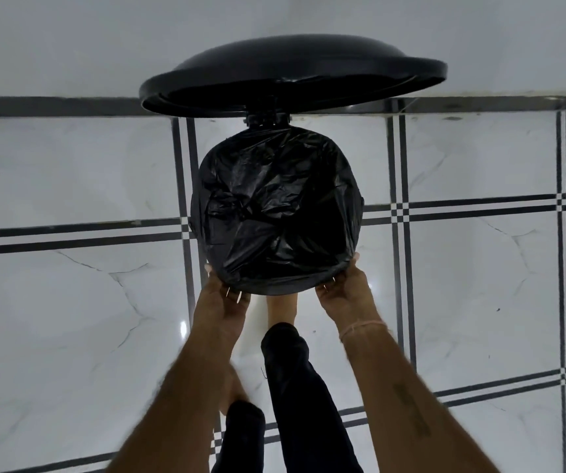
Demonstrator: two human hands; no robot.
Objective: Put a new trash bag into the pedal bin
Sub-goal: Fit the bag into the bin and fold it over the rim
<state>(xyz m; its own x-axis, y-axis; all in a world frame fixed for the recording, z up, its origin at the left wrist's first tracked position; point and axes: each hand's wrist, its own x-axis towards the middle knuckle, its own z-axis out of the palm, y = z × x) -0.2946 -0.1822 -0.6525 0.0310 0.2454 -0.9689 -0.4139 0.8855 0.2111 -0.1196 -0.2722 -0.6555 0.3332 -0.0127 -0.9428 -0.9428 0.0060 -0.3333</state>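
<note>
We are looking straight down at the bin (276, 285), standing on the tiled floor (70, 319) with its lid (292, 75) raised at the far side. The black bag (276, 213) is sitting inside, its edge folded over the rim. Our left hand (222, 295) and right hand (343, 290) are each pinching the bag edge at the near rim, every grip closed on plastic. A bare foot (280, 308) is reaching under the bin.

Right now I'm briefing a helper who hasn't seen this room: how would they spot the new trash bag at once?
Find the round black pedal bin on the white marble floor, its lid raised toward the wall. The trash bag is the crinkled, glossy black plastic covering the bin's opening, with the left hand and right hand at its near rim. Its wrinkles distinguish it from the smooth lid.
</note>
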